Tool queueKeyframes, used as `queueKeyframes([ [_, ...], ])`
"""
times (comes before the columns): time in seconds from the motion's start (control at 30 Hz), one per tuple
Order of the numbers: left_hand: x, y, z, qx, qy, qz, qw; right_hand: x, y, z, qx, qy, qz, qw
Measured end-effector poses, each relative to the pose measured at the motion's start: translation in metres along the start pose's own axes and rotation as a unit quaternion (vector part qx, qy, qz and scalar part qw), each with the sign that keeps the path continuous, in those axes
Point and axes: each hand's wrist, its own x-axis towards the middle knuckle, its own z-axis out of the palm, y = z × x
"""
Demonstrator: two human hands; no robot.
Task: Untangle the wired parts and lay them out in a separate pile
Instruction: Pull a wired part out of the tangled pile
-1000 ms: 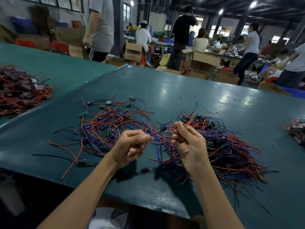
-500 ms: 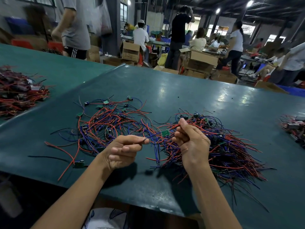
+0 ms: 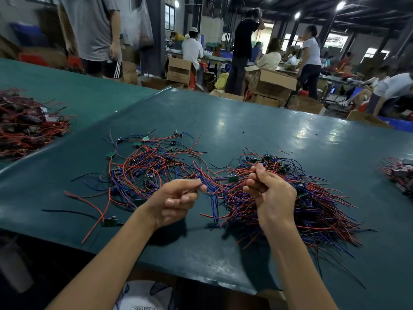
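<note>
Red and blue wires of one wired part [image 3: 232, 178], with its small green board midway, stretch between both hands above the surface [image 3: 245, 121], toward its near edge. The left hand [image 3: 174, 201] pinches the wire ends. The right hand [image 3: 271, 193] has its fingers curled round the wires over the tangled pile [image 3: 312, 204]. The laid-out pile [image 3: 145, 166] lies nearer the left edge.
</note>
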Motion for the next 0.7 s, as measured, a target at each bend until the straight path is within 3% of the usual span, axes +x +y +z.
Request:
queueKeyframes([
  [0.1, 0.008, -0.011, 0.008, 0.204, 0.092, 0.073, 0.972, 0.004, -0.017, -0.017, -0.015, -0.005, -0.016, 1.000],
  [0.3, 0.037, -0.013, 0.035, 0.382, 0.173, 0.139, 0.897, 0.025, -0.060, -0.069, -0.058, 0.025, -0.060, 0.996],
  [0.57, 0.107, -0.014, 0.068, 0.525, 0.206, 0.121, 0.817, 0.065, -0.073, -0.125, -0.157, 0.089, -0.036, 0.983],
  [0.7, 0.118, -0.018, 0.068, 0.535, 0.232, 0.088, 0.808, 0.069, -0.069, -0.134, -0.187, 0.088, 0.027, 0.978],
])
